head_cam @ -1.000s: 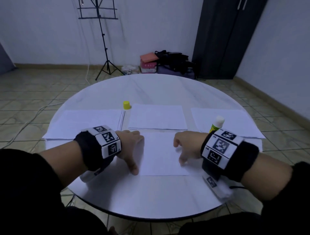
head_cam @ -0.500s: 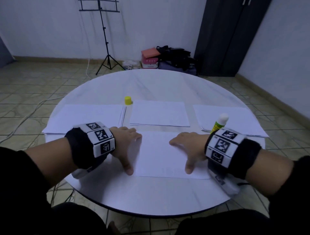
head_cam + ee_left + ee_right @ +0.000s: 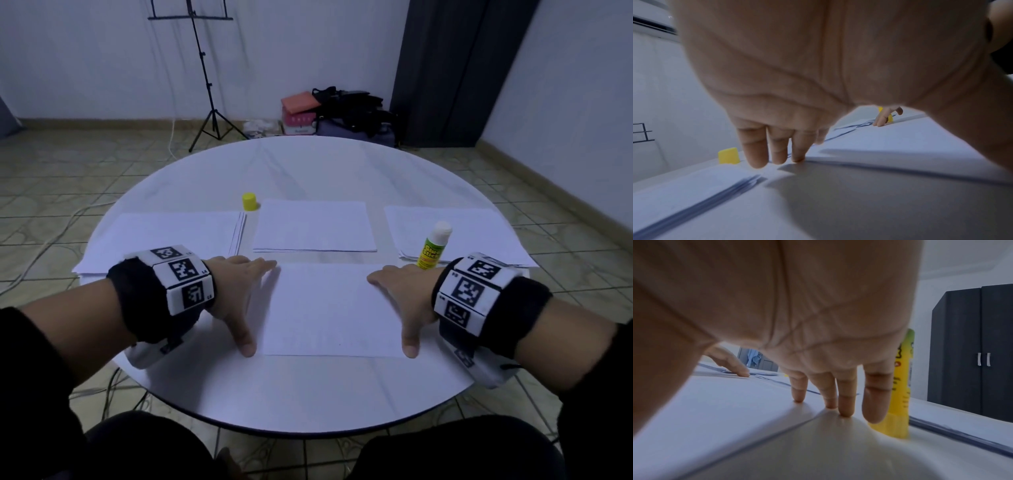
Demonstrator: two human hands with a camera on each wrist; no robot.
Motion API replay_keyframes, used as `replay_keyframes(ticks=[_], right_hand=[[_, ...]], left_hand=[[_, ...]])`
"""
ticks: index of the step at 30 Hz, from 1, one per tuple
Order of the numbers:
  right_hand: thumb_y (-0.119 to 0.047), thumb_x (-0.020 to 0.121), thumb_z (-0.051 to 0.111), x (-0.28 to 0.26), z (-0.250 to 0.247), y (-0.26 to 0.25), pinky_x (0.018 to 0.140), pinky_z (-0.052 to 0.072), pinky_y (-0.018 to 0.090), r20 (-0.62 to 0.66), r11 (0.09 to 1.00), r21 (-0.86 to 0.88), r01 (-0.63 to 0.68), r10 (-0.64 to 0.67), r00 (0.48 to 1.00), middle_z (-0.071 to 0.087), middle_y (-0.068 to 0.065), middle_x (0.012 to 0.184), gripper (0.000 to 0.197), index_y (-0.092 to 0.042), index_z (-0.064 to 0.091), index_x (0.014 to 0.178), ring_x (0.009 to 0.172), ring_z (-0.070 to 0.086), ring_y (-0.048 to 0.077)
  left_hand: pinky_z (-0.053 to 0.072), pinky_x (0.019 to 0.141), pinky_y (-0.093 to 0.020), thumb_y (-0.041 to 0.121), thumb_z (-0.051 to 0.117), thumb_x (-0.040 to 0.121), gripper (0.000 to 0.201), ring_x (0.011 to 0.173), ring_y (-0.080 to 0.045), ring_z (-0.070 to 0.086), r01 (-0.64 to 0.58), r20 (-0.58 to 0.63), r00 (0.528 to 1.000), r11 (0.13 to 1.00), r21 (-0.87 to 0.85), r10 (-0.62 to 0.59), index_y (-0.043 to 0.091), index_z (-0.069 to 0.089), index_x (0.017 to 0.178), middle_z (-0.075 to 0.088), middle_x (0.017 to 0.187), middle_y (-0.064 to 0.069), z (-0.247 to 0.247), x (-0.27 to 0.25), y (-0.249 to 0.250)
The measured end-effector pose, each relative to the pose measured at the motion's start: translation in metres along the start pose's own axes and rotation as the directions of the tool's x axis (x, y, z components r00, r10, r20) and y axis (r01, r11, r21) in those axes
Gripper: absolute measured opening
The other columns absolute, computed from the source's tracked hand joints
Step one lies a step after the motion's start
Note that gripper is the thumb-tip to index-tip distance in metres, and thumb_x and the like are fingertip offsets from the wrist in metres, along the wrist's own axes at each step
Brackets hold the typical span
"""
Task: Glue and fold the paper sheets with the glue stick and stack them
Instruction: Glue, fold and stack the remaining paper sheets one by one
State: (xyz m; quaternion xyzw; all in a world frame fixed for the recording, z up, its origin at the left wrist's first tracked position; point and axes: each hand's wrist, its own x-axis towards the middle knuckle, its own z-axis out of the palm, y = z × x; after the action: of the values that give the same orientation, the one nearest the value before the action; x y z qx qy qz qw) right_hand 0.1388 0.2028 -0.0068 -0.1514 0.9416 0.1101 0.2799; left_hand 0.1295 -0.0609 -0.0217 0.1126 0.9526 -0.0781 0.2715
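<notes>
A white folded sheet (image 3: 334, 308) lies flat on the round table in front of me. My left hand (image 3: 245, 291) rests on its left edge with straight fingers (image 3: 774, 152) touching the far left corner and the thumb at the near left corner. My right hand (image 3: 400, 298) lies mirrored on the right edge, straight fingers (image 3: 842, 395) pressing the paper. The uncapped glue stick (image 3: 432, 245) stands upright just behind my right hand, yellow body (image 3: 902, 386) next to the little finger. Its yellow cap (image 3: 249, 201) stands farther back.
Three paper stacks lie across the table: a left stack (image 3: 164, 236), a middle stack (image 3: 313, 226) and a right stack (image 3: 469, 233). The round white table (image 3: 308, 394) has its near rim close to me. A music stand (image 3: 205, 78) and bags (image 3: 346, 109) are on the floor beyond.
Both hands have slid outward from the sheet's middle to its left and right edges, and their fingers have straightened out flat.
</notes>
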Motion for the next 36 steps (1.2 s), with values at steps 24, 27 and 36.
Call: replay_keyframes(ticks=[24,27,36], right_hand=[[-0.015,0.072,0.078,-0.027,0.01,-0.004,0.061,0.044,0.02,0.047,0.945,0.313,-0.097,0.086,0.995,0.039,-0.013,0.093,0.095,-0.024,0.021,0.147,0.084,0.051,0.014],[-0.017,0.073,0.076,-0.027,0.01,-0.005,0.071,0.046,0.025,0.017,0.916,0.38,-0.125,0.128,0.992,0.046,-0.006,0.103,0.081,-0.024,0.032,0.142,0.095,0.052,0.018],[-0.018,0.092,0.058,-0.014,-0.011,-0.011,0.067,0.039,0.018,-0.131,0.654,0.755,-0.035,0.203,0.97,0.06,0.008,0.113,0.04,0.0,0.057,0.127,0.082,0.05,0.014]], left_hand=[[0.056,0.074,-0.026,-0.014,0.066,0.077,0.044,0.095,-0.025,0.059,-0.11,-0.155,0.988,0.619,-0.777,-0.019,0.021,0.063,0.104,0.052,0.129,-0.015,0.006,-0.021,-0.004],[0.047,0.063,-0.006,-0.003,0.07,0.079,0.041,0.072,-0.007,0.061,-0.151,-0.21,0.978,0.641,-0.752,-0.016,0.032,0.067,0.099,0.068,0.087,0.0,0.005,-0.027,-0.006],[0.037,0.052,-0.002,0.003,0.074,0.078,0.048,0.063,0.0,0.057,-0.243,-0.395,0.907,0.587,-0.772,-0.144,0.045,0.061,0.098,0.067,0.074,0.006,-0.005,-0.033,-0.023]])
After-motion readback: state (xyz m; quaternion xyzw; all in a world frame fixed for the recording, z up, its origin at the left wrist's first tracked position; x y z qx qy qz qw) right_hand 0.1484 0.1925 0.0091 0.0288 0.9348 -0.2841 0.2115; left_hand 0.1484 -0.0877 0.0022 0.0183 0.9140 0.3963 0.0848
